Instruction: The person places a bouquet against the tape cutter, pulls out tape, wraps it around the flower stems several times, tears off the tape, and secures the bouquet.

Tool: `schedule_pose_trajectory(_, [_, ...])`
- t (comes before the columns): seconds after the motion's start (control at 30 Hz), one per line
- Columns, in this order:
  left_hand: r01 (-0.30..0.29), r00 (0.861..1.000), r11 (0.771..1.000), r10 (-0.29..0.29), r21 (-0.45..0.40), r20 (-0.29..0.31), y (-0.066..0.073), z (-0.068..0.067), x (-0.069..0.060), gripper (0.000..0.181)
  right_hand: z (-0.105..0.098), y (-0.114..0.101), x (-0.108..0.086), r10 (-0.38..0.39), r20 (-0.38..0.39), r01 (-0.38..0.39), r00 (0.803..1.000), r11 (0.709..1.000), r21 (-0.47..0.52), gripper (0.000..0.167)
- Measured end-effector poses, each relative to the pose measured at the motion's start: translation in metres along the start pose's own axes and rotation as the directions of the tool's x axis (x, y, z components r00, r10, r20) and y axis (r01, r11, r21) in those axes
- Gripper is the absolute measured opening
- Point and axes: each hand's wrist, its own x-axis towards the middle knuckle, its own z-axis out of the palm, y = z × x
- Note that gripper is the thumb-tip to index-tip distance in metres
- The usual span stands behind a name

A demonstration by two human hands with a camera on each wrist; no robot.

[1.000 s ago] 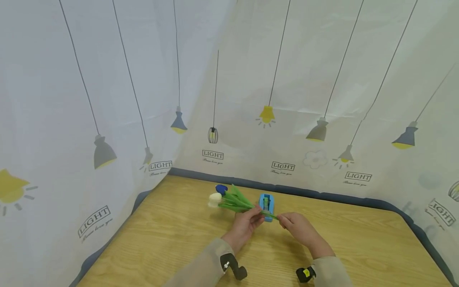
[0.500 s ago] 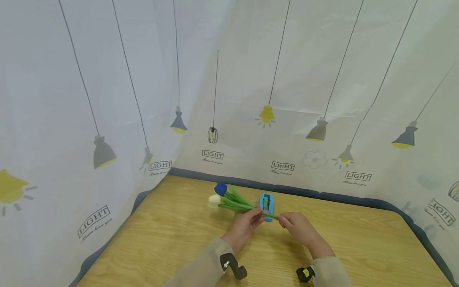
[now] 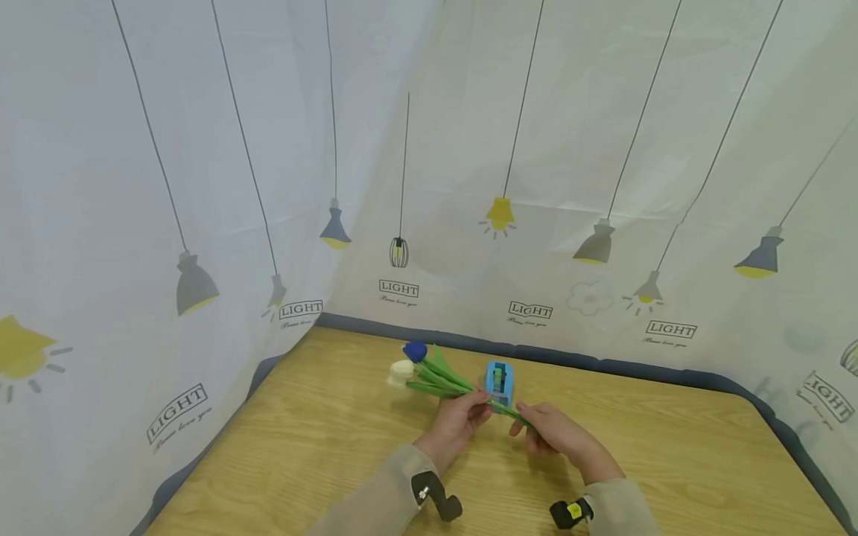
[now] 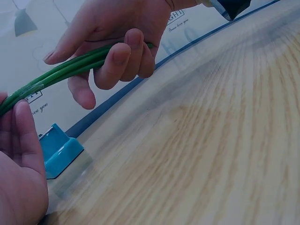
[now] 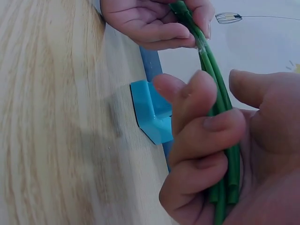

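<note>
In the head view, the left hand pinches a bunch of artificial tulips just below the green leaves, with the blue bloom and the white bloom pointing to the left; the right hand holds the lower stems. The bunch is held above the wooden counter, in front of the blue tape dispenser. The step seems to be steadying the bundle, which calls for a firm left pinch and stems lying parallel. In the left wrist view, a shiny clear strip, probably tape, lies on the stems close to the left thumb; smoothing it flat without twisting the bundle would likely secure it best. The right hand is partly closed there, some fingers curled round the stems, the index finger reaching down away from them and the thumb extended. In the right wrist view, the stem ends sit slightly uneven against the right palm under loosely curled fingers, so a light, even hold should prevent slipping; the left hand grips farther up, by the shiny strip.
</note>
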Motion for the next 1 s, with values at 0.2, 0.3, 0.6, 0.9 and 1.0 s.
schedule_pose_trajectory(0.2, [0.013, 1.000, 1.000, -0.013, 0.016, -0.006, -0.001, -0.001, 0.001, 0.022, 0.003, 0.000, 0.001, 0.061, 0.019, -0.061, 0.998, 0.998, 0.003, 0.063])
schedule_pose_trajectory(0.3, [0.009, 1.000, 1.000, -0.009, 0.022, 0.003, -0.001, -0.001, 0.001, 0.021, 0.004, 0.002, 0.000, 0.088, 0.038, -0.089, 0.995, 0.996, 0.023, 0.065])
schedule_pose_trajectory(0.6, [0.007, 1.000, 0.999, -0.008, 0.036, 0.020, 0.000, -0.001, 0.000, 0.019, 0.000, 0.006, 0.001, 0.110, 0.136, -0.130, 0.985, 0.981, 0.142, 0.058])
schedule_pose_trajectory(0.9, [0.018, 1.000, 1.000, -0.018, 0.001, 0.017, 0.002, 0.001, -0.002, 0.006, -0.004, 0.011, 0.006, -0.024, 0.088, 0.022, 0.996, 1.000, 0.020, 0.055])
schedule_pose_trajectory(1.0, [0.015, 1.000, 0.999, -0.014, -0.031, 0.028, 0.003, 0.001, -0.003, 0.007, -0.002, 0.008, 0.006, -0.087, 0.014, 0.088, 0.996, 0.991, -0.106, 0.056])
